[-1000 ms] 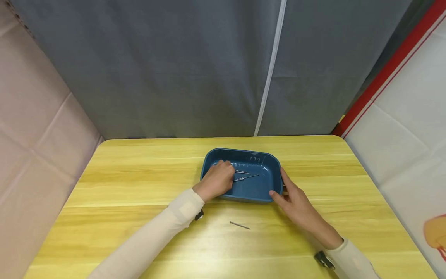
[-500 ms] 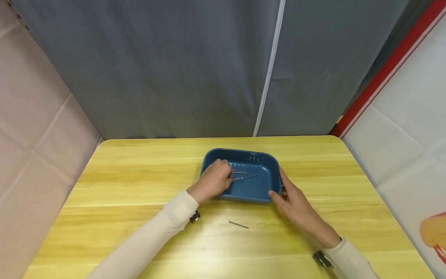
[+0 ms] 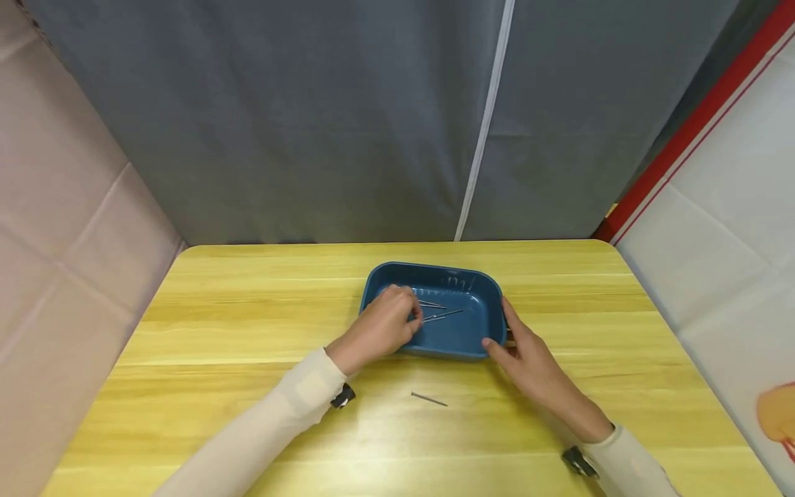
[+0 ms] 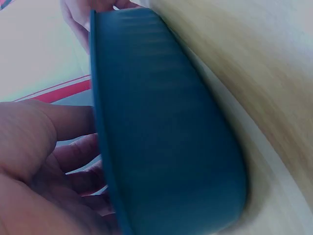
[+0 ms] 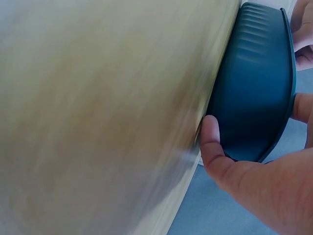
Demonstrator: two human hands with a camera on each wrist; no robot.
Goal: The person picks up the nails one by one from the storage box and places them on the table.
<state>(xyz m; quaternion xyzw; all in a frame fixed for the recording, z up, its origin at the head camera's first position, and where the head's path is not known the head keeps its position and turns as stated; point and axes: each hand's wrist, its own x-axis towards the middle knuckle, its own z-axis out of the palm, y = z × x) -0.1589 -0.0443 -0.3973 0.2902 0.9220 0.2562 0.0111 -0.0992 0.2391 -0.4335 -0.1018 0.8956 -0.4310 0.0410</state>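
Observation:
A blue rectangular tray [image 3: 459,338] sits on the wooden table, with several thin metal nails [image 3: 444,315] lying inside it. My left hand [image 3: 381,324] reaches over the tray's near left side, its fingers bent down beside the nails. In the left wrist view its fingers [image 4: 78,152] pass behind the rim, so their tips and anything between them are hidden. My right hand [image 3: 537,369] grips the tray's right end, thumb at the near corner and fingers along the outer side. The right wrist view shows one fingertip [image 5: 211,128] low against the tray's wall, by the table.
A single loose nail [image 3: 428,399] lies on the table [image 3: 248,304] in front of the tray. A grey curtain [image 3: 310,138] hangs behind the table's far edge. Pale sheets flank both sides, the right one with a red border [image 3: 689,138].
Within the tray, my left hand has shifted slightly and turned, so a gap between thumb and index finger now shows. The right hand and the tray stay in place.

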